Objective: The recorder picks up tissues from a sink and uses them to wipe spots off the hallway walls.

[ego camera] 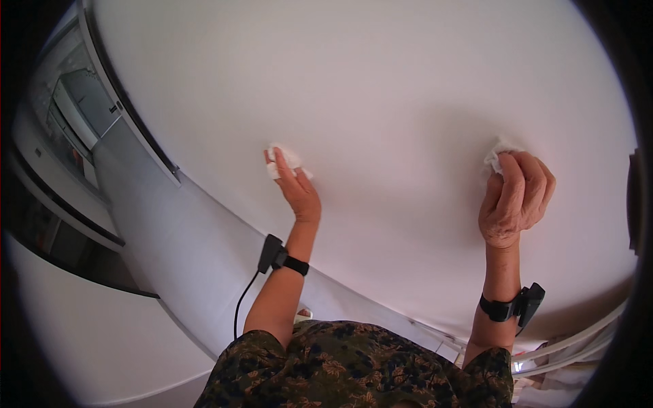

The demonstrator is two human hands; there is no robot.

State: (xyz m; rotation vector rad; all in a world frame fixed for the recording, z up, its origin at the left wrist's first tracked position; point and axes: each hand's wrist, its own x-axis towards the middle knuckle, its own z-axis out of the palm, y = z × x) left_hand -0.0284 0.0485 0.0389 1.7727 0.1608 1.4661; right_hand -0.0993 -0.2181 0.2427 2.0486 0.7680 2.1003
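In front of me rises a smooth white wall (367,66). My left hand (298,191) lies against it near the middle of the view, fingers extended over a crumpled white cloth or tissue (288,158). Further right, my right hand (515,199) has its fingers curled around a second white cloth or tissue (499,153), held at the wall. That hand casts a soft shadow on the wall to its left. Each forearm wears a black strap with a small black device; the left device (270,253) trails a cable.
A dark-edged door frame (127,109) bounds the wall at left, with a doorway beyond it. Pale floor (153,188) runs along the wall's base. Curved white rails (571,347) stand at lower right. A dark object (632,204) sits at the right rim.
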